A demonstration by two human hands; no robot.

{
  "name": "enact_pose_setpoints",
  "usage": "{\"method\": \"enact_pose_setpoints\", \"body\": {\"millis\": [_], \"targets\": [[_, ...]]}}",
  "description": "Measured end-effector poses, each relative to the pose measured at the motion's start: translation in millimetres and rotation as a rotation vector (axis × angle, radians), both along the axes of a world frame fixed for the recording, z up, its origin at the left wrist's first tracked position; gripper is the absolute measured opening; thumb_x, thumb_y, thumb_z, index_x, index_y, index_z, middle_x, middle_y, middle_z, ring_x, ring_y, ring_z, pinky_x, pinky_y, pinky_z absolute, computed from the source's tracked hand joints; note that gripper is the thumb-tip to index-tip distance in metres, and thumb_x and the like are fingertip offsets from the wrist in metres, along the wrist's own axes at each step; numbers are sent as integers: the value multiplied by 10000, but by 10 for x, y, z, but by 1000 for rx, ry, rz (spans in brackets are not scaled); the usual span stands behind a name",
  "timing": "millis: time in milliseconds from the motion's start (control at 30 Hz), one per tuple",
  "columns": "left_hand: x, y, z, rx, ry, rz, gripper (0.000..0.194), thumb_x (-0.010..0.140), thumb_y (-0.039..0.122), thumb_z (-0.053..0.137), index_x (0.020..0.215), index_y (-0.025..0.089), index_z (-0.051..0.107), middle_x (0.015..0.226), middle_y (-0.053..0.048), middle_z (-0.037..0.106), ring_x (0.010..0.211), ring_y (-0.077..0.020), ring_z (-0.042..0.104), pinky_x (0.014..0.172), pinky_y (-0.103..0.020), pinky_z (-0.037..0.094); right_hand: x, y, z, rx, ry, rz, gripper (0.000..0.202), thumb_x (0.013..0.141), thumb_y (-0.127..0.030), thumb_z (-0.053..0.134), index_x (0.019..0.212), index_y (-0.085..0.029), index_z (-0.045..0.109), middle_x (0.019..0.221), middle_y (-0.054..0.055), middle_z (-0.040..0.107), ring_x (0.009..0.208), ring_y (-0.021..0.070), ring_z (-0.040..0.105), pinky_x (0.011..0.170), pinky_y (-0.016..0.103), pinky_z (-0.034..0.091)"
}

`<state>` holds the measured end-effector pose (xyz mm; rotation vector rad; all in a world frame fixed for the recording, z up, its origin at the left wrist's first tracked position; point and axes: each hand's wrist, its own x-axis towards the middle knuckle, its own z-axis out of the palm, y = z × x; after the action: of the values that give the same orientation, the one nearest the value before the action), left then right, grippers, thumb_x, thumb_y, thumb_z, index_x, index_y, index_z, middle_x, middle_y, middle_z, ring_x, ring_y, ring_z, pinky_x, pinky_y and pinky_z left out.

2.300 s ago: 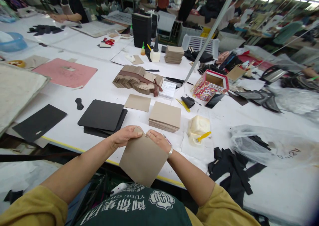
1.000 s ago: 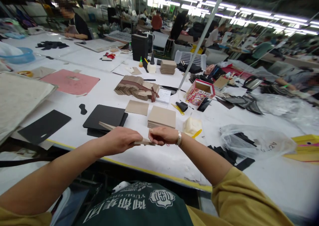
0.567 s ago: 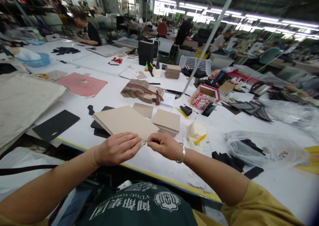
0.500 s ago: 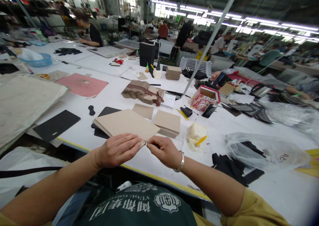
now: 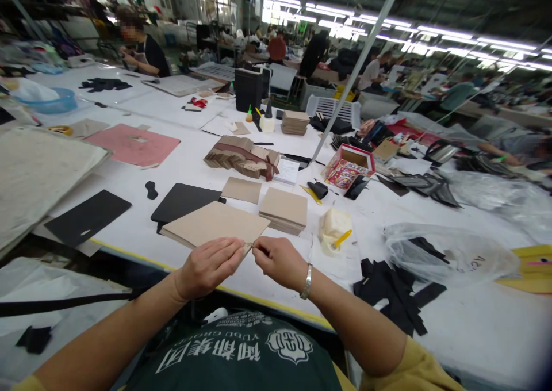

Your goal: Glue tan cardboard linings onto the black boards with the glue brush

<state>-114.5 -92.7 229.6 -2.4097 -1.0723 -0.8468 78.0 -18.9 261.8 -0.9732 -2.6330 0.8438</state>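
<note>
My left hand (image 5: 211, 267) lies over the near edge of a tan cardboard sheet (image 5: 218, 223), gripping it with fingers together. The sheet is held at a slant, and its left edge looks layered. At its near corner my right hand (image 5: 278, 261) is closed in a pinch; whatever sits between the fingertips is too small to make out. Behind the sheet lies a black panel (image 5: 185, 200), partly covered. A stack of tan cardboard pieces (image 5: 283, 207) is just beyond my right hand, beside a single flat tan piece (image 5: 241, 190).
A cream tub with a yellow spreader (image 5: 336, 233) stands to the right. Black scraps (image 5: 383, 293) and a clear plastic bag (image 5: 448, 253) lie farther right. Beyond are a tied cardboard bundle (image 5: 241, 156), a red box (image 5: 349, 165) and a slanted metal pole (image 5: 357, 69). A co-worker (image 5: 149, 52) sits at far left.
The cardboard sheet has tipped or dropped lower, so more of the black panel shows behind it. Both hands stay at its near corner. The whole view has shifted slightly.
</note>
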Motion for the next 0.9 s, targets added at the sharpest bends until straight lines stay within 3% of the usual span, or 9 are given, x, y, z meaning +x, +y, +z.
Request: {"method": "enact_pose_setpoints", "body": {"millis": [133,300,533,733,833,900], "targets": [[34,47,-19,-18,44,24,374,784,72,514,1154,120,518,1105,-114,606,1082,-216,524,913,-361,461,-13,104,-8,460,-276,102,186,852,-205,368,827,-140,541,766,76,586,661,162,546,559,255,342],[82,50,-15,-64,16,17,342,793,69,482,1129,116,525,1040,-112,632,981,-193,578,835,-330,493,6,228,-70,642,-377,380,221,884,-185,304,870,-134,519,779,87,554,679,173,529,567,278,336],[93,-70,-72,-290,-90,-52,275,832,121,396,1064,147,542,928,-83,652,826,-138,607,756,-254,488,17,212,-106,582,-428,558,219,884,-220,320,920,-139,521,816,79,575,673,158,545,583,276,347],[83,-196,-131,-514,-19,-150,255,829,157,392,1024,185,554,846,-60,643,766,-129,594,714,-222,469,-43,77,-137,398,-455,644,166,826,-250,425,869,-159,557,813,62,613,678,155,563,551,245,326],[122,-249,-202,-481,-7,-192,267,823,178,405,1048,172,549,852,-81,637,773,-145,594,721,-242,472,-55,42,-162,292,-461,609,169,802,-270,453,831,-160,578,794,62,625,666,151,565,542,238,314],[177,-285,-275,-451,-69,-138,270,829,179,398,1054,166,547,866,-85,637,787,-145,598,728,-245,474,-61,37,-197,251,-460,514,181,800,-272,449,808,-157,589,774,66,630,662,150,563,546,238,309]]}}
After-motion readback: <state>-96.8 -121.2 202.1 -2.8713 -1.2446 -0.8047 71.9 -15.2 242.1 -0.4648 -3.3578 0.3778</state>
